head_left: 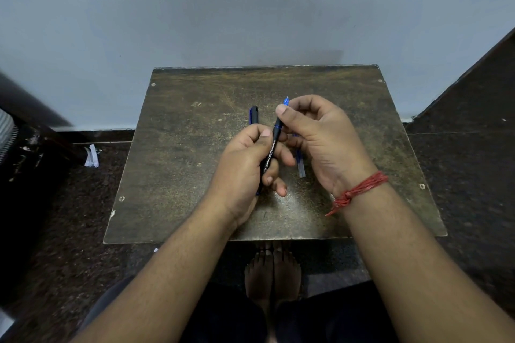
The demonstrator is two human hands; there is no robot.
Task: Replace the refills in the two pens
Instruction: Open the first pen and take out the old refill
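Seen from the head camera, a person sat at a small worn brown table (195, 147) set against a pale wall. The left hand (245, 170) gripped the barrel of a black pen (271, 147), held slanted above the table's middle. The right hand (320, 136), with a red thread (359, 189) tied round its wrist, pinched the pen's blue tip end (285, 101). A second pen (253, 115) and a clear refill (301, 167) lay on the table beneath the hands.

worn brown table (178, 164) vs grey wall (250, 8); crumpled paper scrap (92, 156) on dark floor (459, 189) left.
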